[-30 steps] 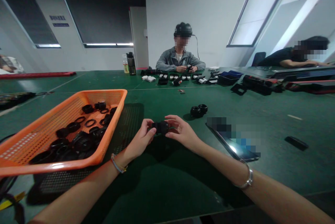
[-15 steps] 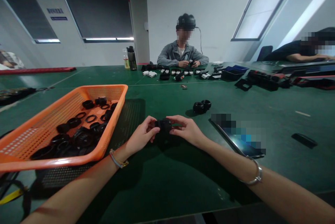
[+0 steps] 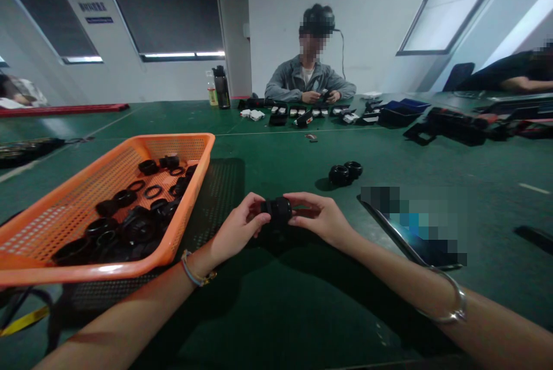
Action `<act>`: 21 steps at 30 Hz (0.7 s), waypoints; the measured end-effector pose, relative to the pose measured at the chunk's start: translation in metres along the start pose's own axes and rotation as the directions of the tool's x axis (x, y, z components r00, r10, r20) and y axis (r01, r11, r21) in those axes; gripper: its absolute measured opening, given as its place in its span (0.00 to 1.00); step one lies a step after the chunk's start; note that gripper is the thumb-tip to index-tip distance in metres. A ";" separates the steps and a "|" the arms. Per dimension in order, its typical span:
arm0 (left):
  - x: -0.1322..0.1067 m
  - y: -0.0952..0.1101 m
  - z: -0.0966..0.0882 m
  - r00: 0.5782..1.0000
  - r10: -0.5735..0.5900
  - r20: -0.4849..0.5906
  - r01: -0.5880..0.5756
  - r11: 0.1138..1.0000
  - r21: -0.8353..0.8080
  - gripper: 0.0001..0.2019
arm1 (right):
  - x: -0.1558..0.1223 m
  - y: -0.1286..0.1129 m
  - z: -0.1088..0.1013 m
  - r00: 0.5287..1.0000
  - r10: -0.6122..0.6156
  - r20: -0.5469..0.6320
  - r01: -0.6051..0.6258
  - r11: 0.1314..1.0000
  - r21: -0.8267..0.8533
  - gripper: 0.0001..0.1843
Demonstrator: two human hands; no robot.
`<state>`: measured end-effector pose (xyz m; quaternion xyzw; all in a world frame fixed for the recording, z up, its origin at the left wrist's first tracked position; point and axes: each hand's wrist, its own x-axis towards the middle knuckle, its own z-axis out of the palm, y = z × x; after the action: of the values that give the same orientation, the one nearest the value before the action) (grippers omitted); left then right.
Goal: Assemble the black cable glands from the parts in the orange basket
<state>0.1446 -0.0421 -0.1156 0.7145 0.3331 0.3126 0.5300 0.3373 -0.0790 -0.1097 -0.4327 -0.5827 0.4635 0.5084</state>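
Note:
Both of my hands hold one black cylindrical part (image 3: 280, 210), which looks like a camera lens, over the green table. My left hand (image 3: 244, 223) pinches its left end between thumb and fingers. On the opposite end, my right hand (image 3: 324, 217) grips with thumb below and fingers above. The part lies roughly sideways between them, and its ends are partly hidden by my fingers. To the left of my hands an orange basket (image 3: 190, 208) contains several black rings and lens-like pieces (image 3: 138, 225). Two black rounded parts (image 3: 345, 173) sit together beyond my right hand.
A phone-like flat device (image 3: 401, 231), partly blurred out, lies to the right of my right forearm. Across the green table (image 3: 276, 151) a co-worker (image 3: 309, 79) handles a small dark item behind several black-and-white pieces. Bottles (image 3: 221, 87) stand at the far edge.
The whole view has shifted slightly, so most things sit a little further right. My hands keep the same two-ended hold on the black part, with little visible change.

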 end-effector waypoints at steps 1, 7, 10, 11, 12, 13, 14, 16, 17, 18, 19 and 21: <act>0.000 0.000 0.000 1.000 -0.001 0.000 0.001 1.000 0.000 0.09 | 0.000 0.000 0.000 1.000 0.000 0.000 0.000 1.000 0.001 0.21; -0.001 0.002 0.000 1.000 -0.001 0.002 0.001 1.000 0.005 0.09 | -0.002 0.001 0.001 1.000 0.002 -0.006 -0.003 1.000 -0.026 0.22; -0.001 0.002 0.000 1.000 0.001 0.007 -0.001 1.000 0.013 0.09 | -0.003 0.000 0.001 1.000 0.002 -0.002 -0.002 0.999 -0.050 0.22; -0.001 0.002 0.000 1.000 0.001 0.009 -0.001 1.000 0.017 0.09 | -0.003 -0.001 0.001 1.000 0.003 0.002 -0.003 0.998 -0.059 0.23; -0.001 0.002 0.000 1.000 0.002 0.010 -0.002 1.000 0.019 0.10 | -0.003 -0.002 0.001 1.000 0.007 0.007 -0.006 0.998 -0.069 0.23; -0.001 0.002 0.000 1.000 0.004 0.010 -0.005 1.000 0.021 0.10 | -0.003 -0.002 0.001 1.000 0.010 0.012 -0.010 0.997 -0.079 0.23; -0.001 0.002 -0.001 1.000 0.008 0.010 -0.008 1.000 0.023 0.10 | -0.004 -0.003 0.001 1.000 0.014 0.015 -0.013 0.996 -0.088 0.23; -0.002 0.002 -0.001 1.000 0.014 0.007 -0.014 0.999 0.030 0.10 | -0.004 -0.005 0.001 1.000 0.025 0.019 -0.023 0.994 -0.104 0.23; -0.002 0.003 -0.001 1.000 0.014 0.003 -0.014 0.999 0.034 0.10 | -0.004 -0.006 0.001 0.999 0.031 0.019 -0.029 0.994 -0.108 0.23; -0.003 0.003 -0.001 1.000 0.014 -0.001 -0.014 0.999 0.041 0.10 | -0.004 -0.006 0.001 0.999 0.037 0.018 -0.035 0.993 -0.110 0.22; -0.003 0.004 -0.001 1.000 0.012 -0.005 -0.012 0.999 0.047 0.10 | -0.004 -0.007 0.000 0.999 0.042 0.017 -0.040 0.993 -0.108 0.22; -0.004 0.004 -0.001 1.000 0.011 -0.012 -0.011 0.998 0.057 0.09 | -0.004 -0.007 0.000 0.999 0.048 0.018 -0.046 0.994 -0.101 0.22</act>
<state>0.1423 -0.0458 -0.1116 0.7293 0.3412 0.3101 0.5055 0.3371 -0.0844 -0.1035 -0.4668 -0.6000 0.4498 0.4688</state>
